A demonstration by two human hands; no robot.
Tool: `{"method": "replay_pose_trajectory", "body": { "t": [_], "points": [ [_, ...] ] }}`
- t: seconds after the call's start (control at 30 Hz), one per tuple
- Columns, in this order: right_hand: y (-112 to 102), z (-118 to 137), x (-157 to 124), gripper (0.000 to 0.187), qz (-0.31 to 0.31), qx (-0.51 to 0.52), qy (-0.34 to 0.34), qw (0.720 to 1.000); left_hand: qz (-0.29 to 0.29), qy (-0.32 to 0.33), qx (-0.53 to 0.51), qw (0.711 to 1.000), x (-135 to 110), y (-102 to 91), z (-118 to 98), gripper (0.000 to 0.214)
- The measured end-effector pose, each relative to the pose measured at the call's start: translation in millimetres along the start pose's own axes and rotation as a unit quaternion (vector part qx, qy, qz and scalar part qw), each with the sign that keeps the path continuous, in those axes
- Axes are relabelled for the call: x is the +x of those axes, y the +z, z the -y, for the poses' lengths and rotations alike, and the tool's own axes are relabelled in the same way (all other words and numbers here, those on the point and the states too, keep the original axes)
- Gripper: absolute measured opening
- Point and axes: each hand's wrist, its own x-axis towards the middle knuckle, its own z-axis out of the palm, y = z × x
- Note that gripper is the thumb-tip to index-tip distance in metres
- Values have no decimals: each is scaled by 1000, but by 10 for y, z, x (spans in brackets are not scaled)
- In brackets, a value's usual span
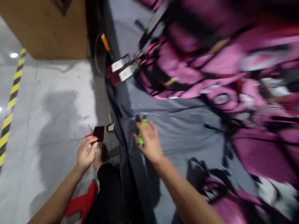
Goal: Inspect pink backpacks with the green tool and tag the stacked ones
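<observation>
My left hand [86,153] is closed, fingertips pinching a dark red tag [99,133] above the floor, left of the table's edge. A brighter red bit shows behind those fingers. Over the grey cloth on the table, my right hand [151,141] curls around a small lime-green and black object [140,139]; its kind is blurred and partly hidden by the fingers. Beyond it, dark red tags with white labels [126,73] hang over the table's edge, beside a pink and black bag [173,68].
Several more pink and black bags [268,143] cover the right side of the grey cloth [182,133]. An orange-handled tool [105,42] lies at the table's far left edge. A cardboard box [46,31], a red stool-like object [81,202] and striped floor tape [14,93] are at left.
</observation>
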Motion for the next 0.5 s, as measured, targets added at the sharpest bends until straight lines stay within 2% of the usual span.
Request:
{"method": "replay_pose_trajectory", "body": {
  "t": [0.07, 0.13, 0.23, 0.3, 0.4, 0.47, 0.5],
  "points": [
    [-490, 307, -117, 33, 4, -50, -28, 998, 42, 100, -2, 994, -259, -160, -619, 12],
    [-1015, 672, -387, 35, -16, -61, -35, 997, 144, 179, -20, 973, -531, -284, -1172, 16],
    [-1815, 1236, -1048, 35, -26, -73, -55, 996, 310, 283, -67, 905, -982, -380, -1870, 23],
    [-2250, 1578, -1562, 30, -1, -87, -36, 996, 384, 336, -96, 854, -1316, -384, -2241, 26],
    [-2690, 1972, -2303, 26, 14, -116, 43, 992, 482, 388, -134, 774, -1846, -330, -2688, 24],
    [-2913, 2113, -2778, 24, -9, -129, 98, 987, 514, 429, -139, 730, -2187, -279, -2940, 24],
    [-3031, 2140, -3024, 23, -34, -131, 124, 983, 513, 450, -133, 718, -2344, -253, -3055, 24]
  ]
}}
